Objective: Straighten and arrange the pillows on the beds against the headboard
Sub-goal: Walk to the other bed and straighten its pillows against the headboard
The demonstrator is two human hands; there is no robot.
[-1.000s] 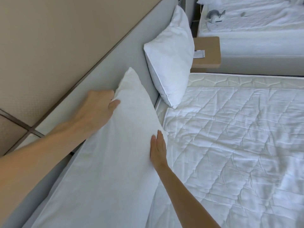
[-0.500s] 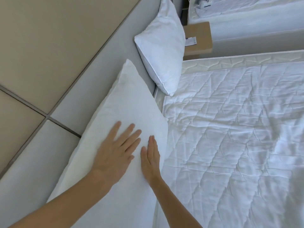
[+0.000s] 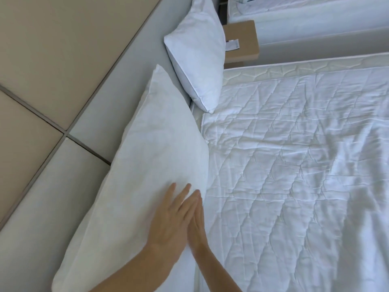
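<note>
- The near pillow leans against the headboard, at 9 o'clock of the mattress.
- The far pillow stands at 12 o'clock of it, also against the headboard.
- The 2 hands, left hand and right hand, lie side by side on the near pillow's 6 o'clock end.
- The nightstand sits at 3 o'clock of the far pillow, between this bed and the second bed.

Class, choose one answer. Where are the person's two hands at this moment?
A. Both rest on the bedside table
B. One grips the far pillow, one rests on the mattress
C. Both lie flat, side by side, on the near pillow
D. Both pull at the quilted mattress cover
C: the left hand and right hand lie with straight fingers, side by side, on the near pillow leaning against the headboard.
</note>
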